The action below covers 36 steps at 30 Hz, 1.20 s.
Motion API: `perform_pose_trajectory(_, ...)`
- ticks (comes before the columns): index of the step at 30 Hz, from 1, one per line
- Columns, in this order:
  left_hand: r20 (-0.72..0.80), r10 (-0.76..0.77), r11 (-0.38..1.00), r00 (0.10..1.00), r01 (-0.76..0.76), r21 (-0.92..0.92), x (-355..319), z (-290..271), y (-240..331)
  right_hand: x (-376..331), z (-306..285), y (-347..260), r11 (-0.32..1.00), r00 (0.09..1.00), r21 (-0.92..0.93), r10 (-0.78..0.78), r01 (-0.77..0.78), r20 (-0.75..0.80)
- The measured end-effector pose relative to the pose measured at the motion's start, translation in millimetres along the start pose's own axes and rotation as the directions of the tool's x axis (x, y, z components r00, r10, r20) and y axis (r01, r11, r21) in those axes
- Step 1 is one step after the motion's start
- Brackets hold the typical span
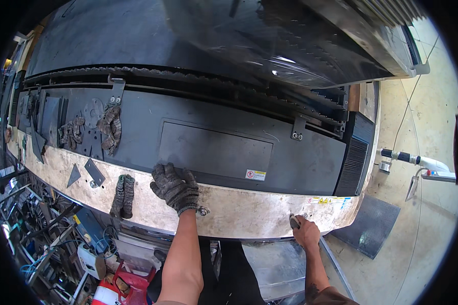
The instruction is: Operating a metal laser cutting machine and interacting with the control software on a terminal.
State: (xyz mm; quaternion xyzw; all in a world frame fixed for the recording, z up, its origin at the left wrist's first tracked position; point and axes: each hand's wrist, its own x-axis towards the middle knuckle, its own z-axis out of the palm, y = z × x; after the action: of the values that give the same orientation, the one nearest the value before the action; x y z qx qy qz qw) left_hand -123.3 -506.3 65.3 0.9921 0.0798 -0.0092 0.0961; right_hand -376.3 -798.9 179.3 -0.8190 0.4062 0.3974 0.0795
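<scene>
My left hand (175,189) wears a dark grey knit glove and lies open, fingers stretched out, at the inner edge of the pale, stained front ledge (234,209). Its fingertips reach toward the dark grey machine bed. My right hand (306,233) is bare and closed around a small dark object (294,221) at the ledge's front edge; most of that object is hidden, so its kind does not show. Left of my gloved hand, a folded grey knit glove (122,195) hangs over the ledge. Near my left wrist sits a bolt (203,211).
Crumpled gloves (111,127) and flat metal pieces (94,172) lie at the left. A large dark sheet (112,35) and a shiny machine cover (290,46) stand beyond. Black pleated bellows (352,157) close the right end. A red plastic stool (132,284) and scrap metal stand below left.
</scene>
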Motion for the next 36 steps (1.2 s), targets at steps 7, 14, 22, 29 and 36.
perform_pose_trajectory(7, -0.005, 0.024, 0.999, 1.000, -0.024, 0.042, -0.5, -1.2, 1.6, 0.3, -2.7, -4.8, 0.998, 0.998, -0.014, 0.054, -0.053, 0.026)
perform_pose_trajectory(14, 0.003, 0.013, 0.998, 1.000, -0.013, 0.061, -1.6, 1.9, 1.0, -1.8, -3.8, -5.2, 0.999, 0.998, -0.002, 0.052, -0.052, 0.026)
perform_pose_trajectory(22, -0.031, 0.035, 0.998, 0.999, -0.033, 0.061, -2.3, 4.2, -1.4, -2.5, -5.1, -7.9, 0.998, 0.998, -0.012, 0.057, -0.057, 0.019)
perform_pose_trajectory(29, 0.002, 0.018, 0.999, 1.000, -0.018, 0.049, -1.1, 1.3, 0.4, 0.6, 6.6, 2.7, 1.000, 0.999, -0.007, -0.011, 0.011, -0.038)
perform_pose_trajectory(36, -0.003, 0.019, 0.999, 1.000, -0.019, 0.051, -2.3, 4.2, -1.1, -1.1, -0.5, -3.5, 1.000, 1.000, -0.015, 0.018, -0.019, -0.008)
